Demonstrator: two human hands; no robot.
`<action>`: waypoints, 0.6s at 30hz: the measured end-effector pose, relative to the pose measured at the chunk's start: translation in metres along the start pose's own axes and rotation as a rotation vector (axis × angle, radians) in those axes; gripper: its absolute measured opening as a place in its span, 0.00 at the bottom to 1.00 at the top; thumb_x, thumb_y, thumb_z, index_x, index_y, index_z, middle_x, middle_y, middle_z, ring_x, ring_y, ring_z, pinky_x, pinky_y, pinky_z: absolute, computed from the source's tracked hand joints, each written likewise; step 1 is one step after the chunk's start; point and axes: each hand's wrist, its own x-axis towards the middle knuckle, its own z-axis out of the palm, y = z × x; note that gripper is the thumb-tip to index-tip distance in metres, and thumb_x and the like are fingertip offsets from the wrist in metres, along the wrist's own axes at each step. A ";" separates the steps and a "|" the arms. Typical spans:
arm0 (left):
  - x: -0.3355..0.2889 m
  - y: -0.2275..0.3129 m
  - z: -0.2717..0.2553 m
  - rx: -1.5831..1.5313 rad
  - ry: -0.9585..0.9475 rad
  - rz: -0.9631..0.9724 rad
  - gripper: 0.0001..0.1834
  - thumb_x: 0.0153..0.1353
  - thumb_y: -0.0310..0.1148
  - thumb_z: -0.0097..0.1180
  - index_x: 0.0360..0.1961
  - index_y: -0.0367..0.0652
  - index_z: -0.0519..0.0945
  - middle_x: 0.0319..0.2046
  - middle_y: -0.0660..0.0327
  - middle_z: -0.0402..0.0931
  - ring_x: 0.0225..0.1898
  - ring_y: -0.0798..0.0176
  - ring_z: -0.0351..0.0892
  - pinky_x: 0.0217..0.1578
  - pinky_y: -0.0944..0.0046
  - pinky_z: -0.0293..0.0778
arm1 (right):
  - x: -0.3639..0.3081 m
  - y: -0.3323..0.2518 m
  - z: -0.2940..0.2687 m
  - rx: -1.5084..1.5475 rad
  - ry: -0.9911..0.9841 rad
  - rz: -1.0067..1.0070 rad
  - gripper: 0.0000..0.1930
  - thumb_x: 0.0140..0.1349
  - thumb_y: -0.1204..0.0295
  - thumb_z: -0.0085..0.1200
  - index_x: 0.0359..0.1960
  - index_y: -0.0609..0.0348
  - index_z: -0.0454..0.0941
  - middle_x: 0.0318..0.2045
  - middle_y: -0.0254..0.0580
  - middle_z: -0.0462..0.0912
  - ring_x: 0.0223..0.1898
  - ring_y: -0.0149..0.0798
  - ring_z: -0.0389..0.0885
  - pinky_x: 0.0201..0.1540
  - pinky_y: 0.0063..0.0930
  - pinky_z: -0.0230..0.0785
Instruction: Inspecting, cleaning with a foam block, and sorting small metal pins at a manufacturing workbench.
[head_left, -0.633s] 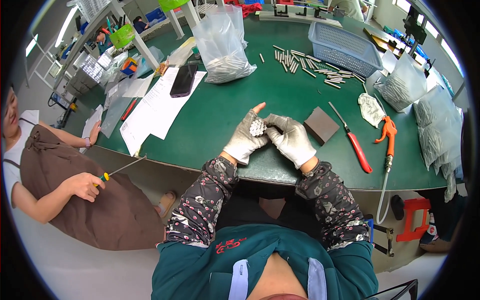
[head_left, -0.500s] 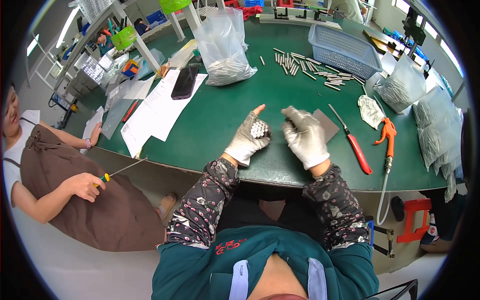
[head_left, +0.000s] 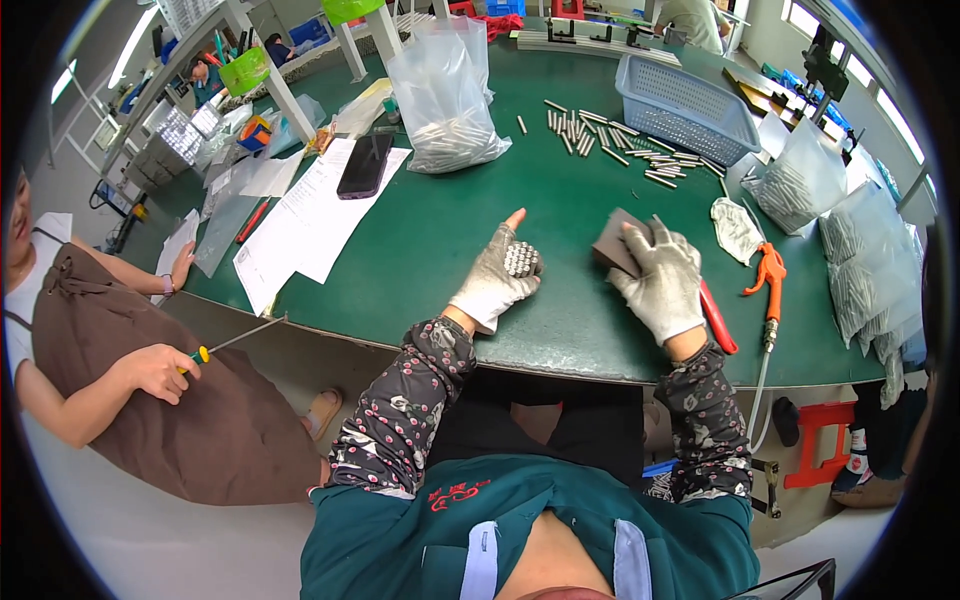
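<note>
My left hand point(head_left: 490, 285), in a grey-and-white fingerless glove, is closed around a bundle of short metal pins point(head_left: 521, 260), their round ends facing up. To its right, my gloved right hand point(head_left: 660, 285) grips a flat grey-brown block point(head_left: 613, 242), which looks like a sanding sponge and is tilted up off the green table. Beside that hand lies a red-handled tool point(head_left: 717, 318), its blade mostly hidden under the glove. More loose metal pins point(head_left: 585, 135) are scattered farther back.
A blue perforated basket point(head_left: 690, 110) stands behind the pins. Bags of pins sit at back centre point(head_left: 455, 155) and right point(head_left: 870, 270). An orange air gun point(head_left: 768, 270) lies near a white cloth piece point(head_left: 737, 228). Left are papers point(head_left: 310, 220), a phone point(head_left: 365, 165) and a person holding a screwdriver point(head_left: 205, 354).
My right hand has moved right, taken hold of the grey-brown block and tilted it up from the table. The left hand keeps its grip on the pins, nearly unmoved.
</note>
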 end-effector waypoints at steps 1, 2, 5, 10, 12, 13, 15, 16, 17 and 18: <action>0.001 -0.002 0.000 0.001 0.000 -0.002 0.49 0.40 0.16 0.60 0.64 0.46 0.51 0.32 0.64 0.74 0.32 0.73 0.71 0.38 0.74 0.70 | 0.005 -0.014 -0.007 0.114 0.054 -0.073 0.25 0.40 0.62 0.62 0.44 0.52 0.76 0.45 0.54 0.73 0.47 0.51 0.71 0.49 0.41 0.62; 0.000 -0.007 -0.002 0.035 0.035 0.030 0.49 0.40 0.16 0.60 0.64 0.47 0.51 0.35 0.63 0.74 0.35 0.71 0.72 0.40 0.73 0.70 | 0.010 -0.029 -0.009 0.265 0.110 -0.193 0.24 0.40 0.61 0.62 0.43 0.52 0.76 0.44 0.53 0.74 0.47 0.51 0.71 0.47 0.41 0.64; 0.007 -0.033 -0.007 0.022 0.081 0.129 0.49 0.40 0.16 0.60 0.65 0.48 0.50 0.39 0.61 0.73 0.39 0.67 0.73 0.43 0.71 0.71 | 0.017 -0.060 -0.008 0.397 0.081 -0.422 0.23 0.42 0.61 0.61 0.42 0.52 0.76 0.42 0.52 0.74 0.44 0.50 0.72 0.45 0.40 0.64; 0.001 0.003 0.002 0.013 0.029 -0.083 0.51 0.39 0.21 0.60 0.65 0.51 0.49 0.38 0.57 0.74 0.37 0.61 0.74 0.44 0.65 0.70 | 0.037 -0.026 0.001 0.090 0.190 -0.072 0.18 0.45 0.61 0.58 0.39 0.51 0.78 0.40 0.53 0.75 0.40 0.49 0.73 0.44 0.38 0.65; 0.001 -0.004 -0.001 0.082 0.053 -0.039 0.50 0.39 0.20 0.59 0.65 0.51 0.49 0.36 0.58 0.75 0.37 0.62 0.75 0.44 0.65 0.70 | 0.026 -0.051 -0.004 0.381 0.118 -0.304 0.17 0.45 0.61 0.58 0.39 0.50 0.79 0.43 0.53 0.74 0.43 0.50 0.72 0.48 0.38 0.64; 0.000 -0.004 -0.002 0.113 0.079 0.025 0.50 0.39 0.20 0.60 0.65 0.50 0.49 0.36 0.59 0.74 0.37 0.63 0.74 0.44 0.66 0.70 | 0.021 -0.060 -0.002 0.392 -0.015 -0.423 0.18 0.45 0.60 0.58 0.39 0.49 0.79 0.45 0.54 0.73 0.46 0.51 0.71 0.51 0.40 0.63; 0.001 -0.002 0.001 0.173 0.130 0.161 0.50 0.39 0.20 0.60 0.65 0.50 0.49 0.35 0.60 0.74 0.38 0.64 0.74 0.44 0.67 0.70 | 0.030 -0.045 0.010 0.151 0.133 -0.218 0.17 0.45 0.60 0.59 0.38 0.50 0.79 0.43 0.52 0.74 0.43 0.49 0.72 0.46 0.41 0.64; 0.000 -0.001 0.001 0.173 0.130 0.164 0.50 0.39 0.20 0.60 0.65 0.50 0.49 0.35 0.60 0.74 0.38 0.64 0.74 0.44 0.67 0.70 | 0.037 -0.036 0.006 -0.052 0.189 -0.051 0.17 0.45 0.60 0.58 0.38 0.50 0.78 0.42 0.51 0.74 0.42 0.48 0.72 0.43 0.41 0.64; 0.000 -0.001 0.001 0.069 0.058 0.021 0.50 0.40 0.18 0.59 0.65 0.51 0.49 0.39 0.60 0.72 0.41 0.66 0.72 0.46 0.69 0.68 | 0.041 -0.027 0.005 -0.021 0.251 -0.048 0.16 0.46 0.61 0.57 0.37 0.51 0.78 0.40 0.51 0.74 0.39 0.48 0.72 0.40 0.40 0.64; 0.000 0.000 0.001 -0.035 -0.014 -0.121 0.51 0.41 0.17 0.59 0.66 0.51 0.48 0.44 0.59 0.70 0.44 0.67 0.71 0.47 0.71 0.67 | 0.037 -0.026 0.004 0.079 0.248 -0.069 0.16 0.46 0.62 0.57 0.39 0.50 0.78 0.40 0.52 0.74 0.41 0.49 0.72 0.41 0.40 0.64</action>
